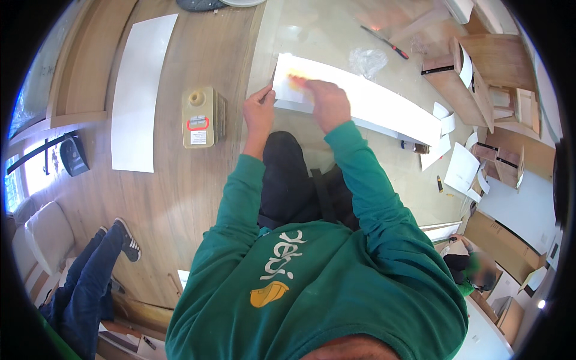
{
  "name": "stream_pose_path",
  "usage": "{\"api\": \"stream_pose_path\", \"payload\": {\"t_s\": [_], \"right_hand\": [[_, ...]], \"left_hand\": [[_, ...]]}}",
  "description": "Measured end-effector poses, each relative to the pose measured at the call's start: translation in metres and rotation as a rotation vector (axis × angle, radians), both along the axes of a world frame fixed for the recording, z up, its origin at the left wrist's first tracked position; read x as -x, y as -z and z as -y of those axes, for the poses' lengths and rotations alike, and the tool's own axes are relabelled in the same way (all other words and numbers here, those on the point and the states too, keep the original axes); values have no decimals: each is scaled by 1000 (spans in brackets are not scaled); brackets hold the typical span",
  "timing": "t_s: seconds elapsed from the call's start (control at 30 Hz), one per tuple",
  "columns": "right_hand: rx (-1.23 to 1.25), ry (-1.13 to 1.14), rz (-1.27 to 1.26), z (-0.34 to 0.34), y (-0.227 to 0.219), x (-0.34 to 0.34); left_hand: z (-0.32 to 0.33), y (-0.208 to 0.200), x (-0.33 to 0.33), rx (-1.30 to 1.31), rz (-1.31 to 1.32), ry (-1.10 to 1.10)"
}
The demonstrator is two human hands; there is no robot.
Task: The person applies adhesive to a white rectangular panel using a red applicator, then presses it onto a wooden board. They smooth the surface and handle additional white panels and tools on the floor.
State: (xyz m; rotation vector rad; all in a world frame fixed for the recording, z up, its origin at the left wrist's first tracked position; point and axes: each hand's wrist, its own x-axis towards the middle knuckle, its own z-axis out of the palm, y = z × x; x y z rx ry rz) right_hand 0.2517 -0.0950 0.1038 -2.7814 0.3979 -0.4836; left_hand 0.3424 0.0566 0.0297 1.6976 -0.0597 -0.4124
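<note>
In front of me lies a long white board, slanting away to the right, its near edge slightly raised above the floor. My left hand is at the board's left end, its thumb and fingers closed on the edge. My right hand is over the board near that same end, closed and blurred by motion. From its fingers sticks out a small yellow and red object, too smeared to tell its kind; it appears to touch the white surface.
On the left stand a yellowish can with a red handle and a long white sheet. Beyond the board lie a red-handled tool and clear plastic. Wooden drawers are at right. Other people are nearby.
</note>
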Motion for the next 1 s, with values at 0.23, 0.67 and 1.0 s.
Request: {"api": "stream_pose_path", "payload": {"t_s": [0.23, 0.67, 1.0], "right_hand": [[36, 150, -60, 0, 8, -14], [52, 48, 28, -11, 12, -34], [23, 144, -47, 3, 14, -18]], "left_hand": [[-1, 13, 6, -54, -54, -48], [0, 7, 9, 39, -158, -67], [1, 12, 11, 135, -207, -95]]}}
